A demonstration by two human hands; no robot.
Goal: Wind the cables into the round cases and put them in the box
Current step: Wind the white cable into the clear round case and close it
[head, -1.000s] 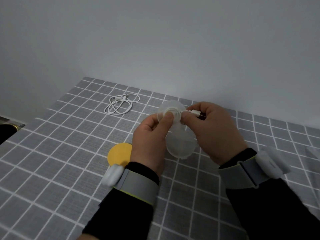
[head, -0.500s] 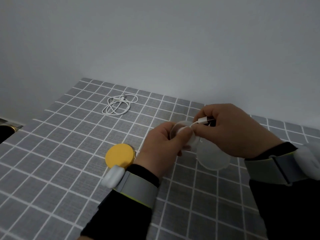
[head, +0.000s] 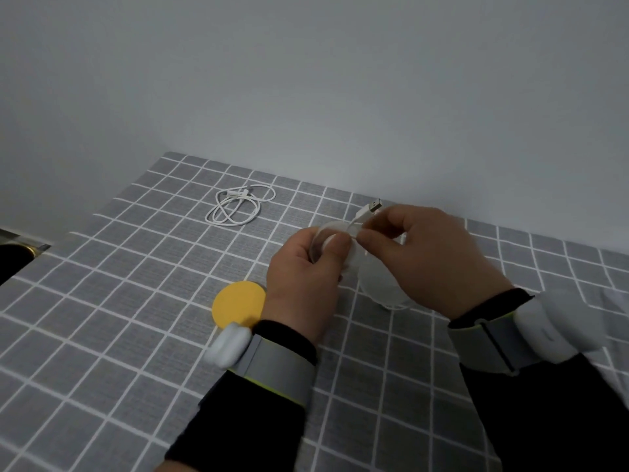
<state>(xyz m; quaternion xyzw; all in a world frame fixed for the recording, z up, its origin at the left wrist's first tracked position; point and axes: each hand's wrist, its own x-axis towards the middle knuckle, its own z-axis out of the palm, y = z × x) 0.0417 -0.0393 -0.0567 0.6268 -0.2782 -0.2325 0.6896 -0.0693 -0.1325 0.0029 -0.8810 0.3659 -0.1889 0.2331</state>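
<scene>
My left hand (head: 303, 277) grips a translucent round case (head: 352, 257) above the table, thumb pressed on its centre. The case's open half (head: 381, 284) hangs down to the right, partly behind my right hand (head: 432, 257). That right hand pinches a white cable at the case's rim, and the cable's USB plug (head: 369, 208) sticks up past the fingers. A second white cable (head: 238, 207) lies coiled loosely at the back of the table. A yellow round case (head: 238, 306) lies flat just left of my left wrist. No box is in view.
The table (head: 102, 301) wears a grey cloth with a white grid and meets a plain grey wall behind. At the far left edge sits a dark opening with a metal rim (head: 20, 250).
Both hands and the translucent case have shifted right and slightly toward me. The USB plug, earlier tucked in my right fingers, now points up and away above them.
</scene>
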